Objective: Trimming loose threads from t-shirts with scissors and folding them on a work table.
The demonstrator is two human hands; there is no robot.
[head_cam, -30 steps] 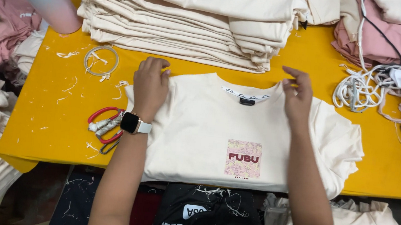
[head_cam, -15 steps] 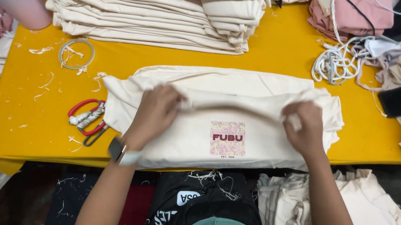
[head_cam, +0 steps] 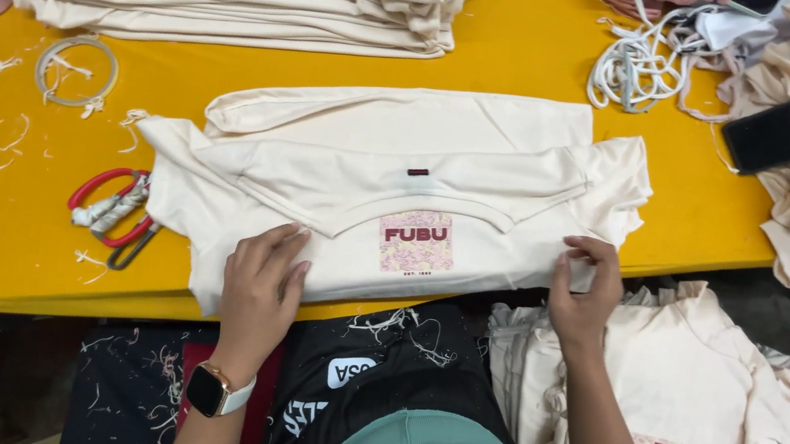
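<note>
Soft cream cloth, a folded shirt [head_cam: 397, 202], is laid on the yellow table [head_cam: 530, 79]. It is pressed by the flat, open left hand [head_cam: 261, 281] and pinched at its edge by the right hand [head_cam: 586, 284].

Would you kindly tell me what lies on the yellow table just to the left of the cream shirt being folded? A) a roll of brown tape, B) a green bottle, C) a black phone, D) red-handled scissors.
D: the red-handled scissors lie on the yellow table just left of the cream shirt, near the left hand.
</note>
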